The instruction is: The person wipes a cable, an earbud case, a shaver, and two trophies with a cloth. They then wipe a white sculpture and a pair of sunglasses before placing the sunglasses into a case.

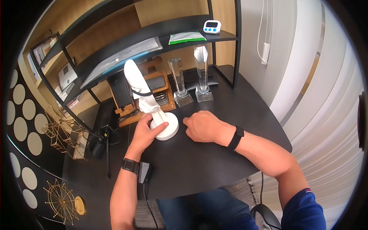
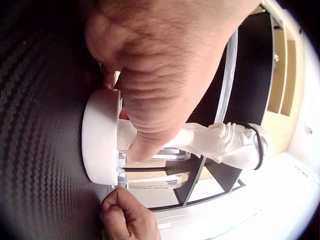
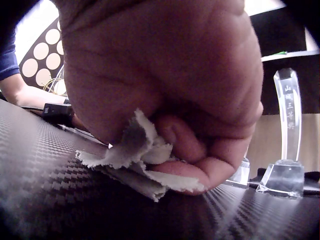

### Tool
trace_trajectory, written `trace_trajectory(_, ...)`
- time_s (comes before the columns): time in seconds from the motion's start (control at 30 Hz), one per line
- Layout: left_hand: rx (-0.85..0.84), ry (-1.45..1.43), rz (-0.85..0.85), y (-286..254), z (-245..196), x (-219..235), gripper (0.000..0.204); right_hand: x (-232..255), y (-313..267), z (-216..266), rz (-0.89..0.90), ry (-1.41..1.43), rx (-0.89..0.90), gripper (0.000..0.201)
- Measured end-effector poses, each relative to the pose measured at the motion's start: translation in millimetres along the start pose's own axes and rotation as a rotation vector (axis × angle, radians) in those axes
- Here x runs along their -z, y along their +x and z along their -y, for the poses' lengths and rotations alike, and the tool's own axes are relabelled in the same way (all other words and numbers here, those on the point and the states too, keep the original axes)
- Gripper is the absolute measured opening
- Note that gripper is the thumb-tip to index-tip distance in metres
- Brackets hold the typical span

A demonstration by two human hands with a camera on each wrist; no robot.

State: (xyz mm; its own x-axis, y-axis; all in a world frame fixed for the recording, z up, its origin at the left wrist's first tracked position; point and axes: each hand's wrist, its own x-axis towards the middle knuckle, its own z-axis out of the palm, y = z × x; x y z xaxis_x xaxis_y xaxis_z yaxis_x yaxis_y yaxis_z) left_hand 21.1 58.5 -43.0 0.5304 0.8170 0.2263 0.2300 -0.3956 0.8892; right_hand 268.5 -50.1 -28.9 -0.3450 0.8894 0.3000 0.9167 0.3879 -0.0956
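Note:
A white statue-like figure point(image 1: 136, 78) with a black band round its upper part stands on a round white base point(image 1: 173, 128), tilted in the head view. My left hand point(image 1: 145, 135) grips its narrow stem just above the base, the thumb along the near side. In the left wrist view the base point(image 2: 100, 145) rests on the black desk. To the right of it, my right hand point(image 1: 207, 127) lies low at the desk surface with curled fingers. The right wrist view shows a crumpled grey-white cloth point(image 3: 132, 150) with ragged edges bunched in those fingers.
Two crystal trophies point(image 1: 178, 82) stand behind the right hand. A wooden organizer point(image 1: 166, 90) is behind the figure. The black shelf point(image 1: 184, 23) above holds a white timer point(image 1: 212, 27) and packets. A grey-black device point(image 1: 144, 172) with a cable lies by the left wrist.

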Motion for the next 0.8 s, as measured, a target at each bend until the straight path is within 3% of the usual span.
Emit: trace_trajectory(0.8, 0.004, -0.011, 0.008, -0.8, -0.4, 1.2, 0.051, -3.6, 0.9, 0.4, 0.004, 0.019, -0.002, 0.024)
